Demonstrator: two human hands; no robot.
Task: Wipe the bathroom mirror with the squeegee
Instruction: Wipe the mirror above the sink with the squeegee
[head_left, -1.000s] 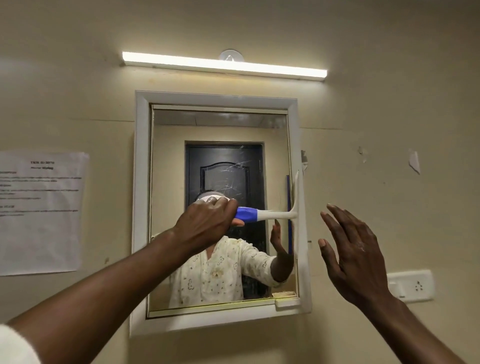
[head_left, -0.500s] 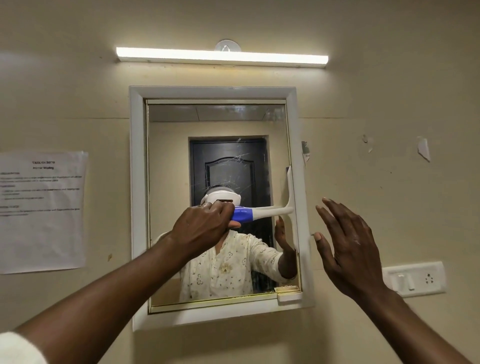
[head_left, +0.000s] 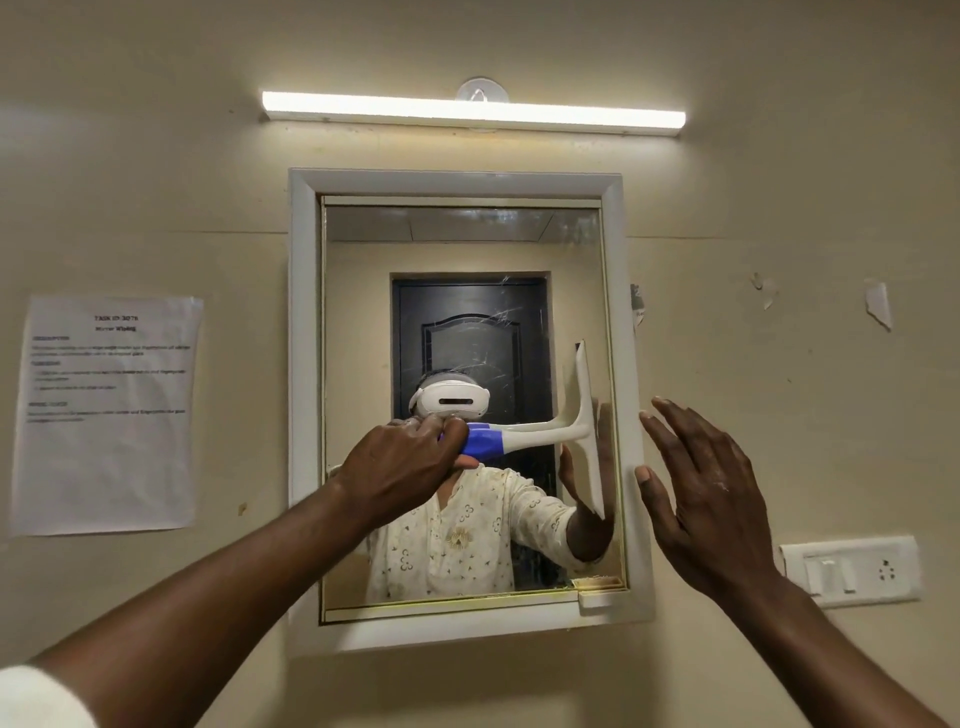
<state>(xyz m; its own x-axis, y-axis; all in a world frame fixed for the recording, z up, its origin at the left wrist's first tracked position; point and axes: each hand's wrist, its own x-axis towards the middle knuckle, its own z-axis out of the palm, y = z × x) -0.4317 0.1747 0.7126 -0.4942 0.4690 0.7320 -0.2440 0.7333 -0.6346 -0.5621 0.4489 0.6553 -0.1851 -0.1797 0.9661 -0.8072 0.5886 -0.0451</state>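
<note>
A white-framed bathroom mirror (head_left: 363, 312) hangs on the beige wall, its glass streaked with scratch-like marks near the middle. My left hand (head_left: 400, 467) grips the blue part of a white squeegee (head_left: 540, 434). Its blade stands upright against the glass near the mirror's right edge. My right hand (head_left: 696, 493) is held up beside the mirror's right frame, fingers straight and spread, holding nothing. Whether it touches the frame is unclear.
A tube light (head_left: 472, 111) glows above the mirror. A printed paper sheet (head_left: 106, 415) is stuck to the wall on the left. A white switch and socket plate (head_left: 852, 571) sits low on the right. Torn paper scraps (head_left: 878, 306) cling to the wall.
The squeegee blade has slid leftwards off the right frame onto the glass. My right hand has stayed open beside the frame, and the view has shifted slightly.
</note>
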